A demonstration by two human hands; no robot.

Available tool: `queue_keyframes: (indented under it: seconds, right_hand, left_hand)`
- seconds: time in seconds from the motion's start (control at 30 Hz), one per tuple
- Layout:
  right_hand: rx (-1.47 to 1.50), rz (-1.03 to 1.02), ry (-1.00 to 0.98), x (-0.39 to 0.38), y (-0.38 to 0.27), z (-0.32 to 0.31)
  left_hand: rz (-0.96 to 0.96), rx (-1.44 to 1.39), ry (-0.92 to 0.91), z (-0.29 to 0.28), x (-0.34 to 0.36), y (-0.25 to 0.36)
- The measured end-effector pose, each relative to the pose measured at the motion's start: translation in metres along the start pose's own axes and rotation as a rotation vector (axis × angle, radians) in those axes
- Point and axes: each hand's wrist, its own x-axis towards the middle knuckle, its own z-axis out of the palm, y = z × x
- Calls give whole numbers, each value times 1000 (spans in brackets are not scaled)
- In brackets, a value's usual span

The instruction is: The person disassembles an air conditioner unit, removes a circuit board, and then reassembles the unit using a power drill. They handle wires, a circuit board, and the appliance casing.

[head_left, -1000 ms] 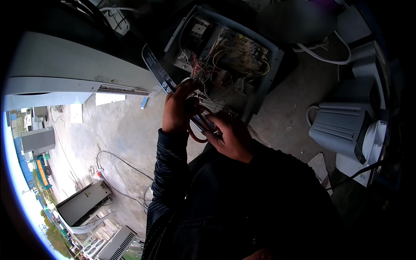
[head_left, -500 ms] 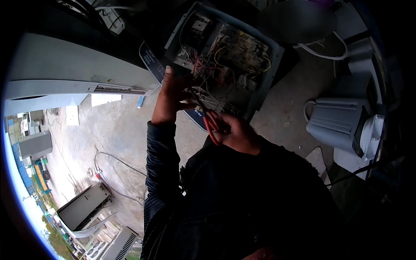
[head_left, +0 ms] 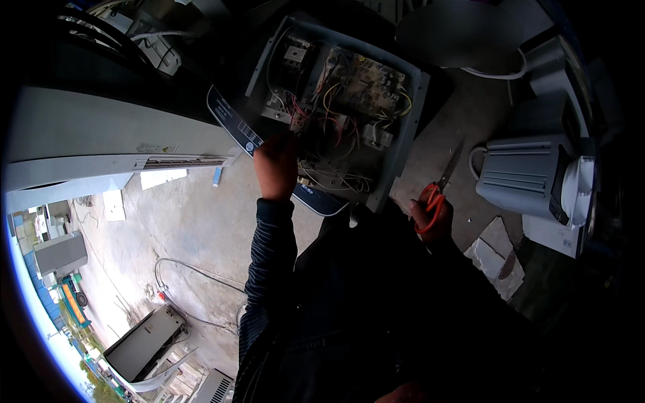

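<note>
An open metal electrical box [head_left: 418, 101] lies in front of me, with a circuit board [head_left: 369, 84] and tangled red, yellow and white wires inside. My left hand [head_left: 275, 168] is at the box's near left part, its fingers closed on wires [head_left: 293, 121]; shadow partly hides the fingertips. To the right of the box, my right hand [head_left: 435, 221] grips scissors [head_left: 430, 208] by their red handles. Their blades point up and away from me, apart from the box. A dark printed panel [head_left: 232, 121] sticks out from under the box's left side.
A long pale appliance casing [head_left: 121, 127] stands at left. On the right are a grey ribbed plastic unit [head_left: 517, 174] and a broken pale slab [head_left: 496, 258]. A round dark disc [head_left: 460, 33] is at the top. A hose [head_left: 195, 262] curves over the concrete floor.
My right hand has swung away from the box to the right, carrying the scissors. My left hand's fingers have closed at the wires; its thumb was raised before. The view has shifted slightly.
</note>
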Motion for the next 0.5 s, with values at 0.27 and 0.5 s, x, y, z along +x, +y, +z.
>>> queue_keyframes:
  seconds: [0.27, 0.5]
  right_hand:
    - [22, -166, 29, 31, 2, -5]
    - [27, -173, -198, 108, -7, -36]
  left_hand:
    - [137, 276, 264, 31, -17, 12]
    - [144, 360, 450, 64, -29, 24]
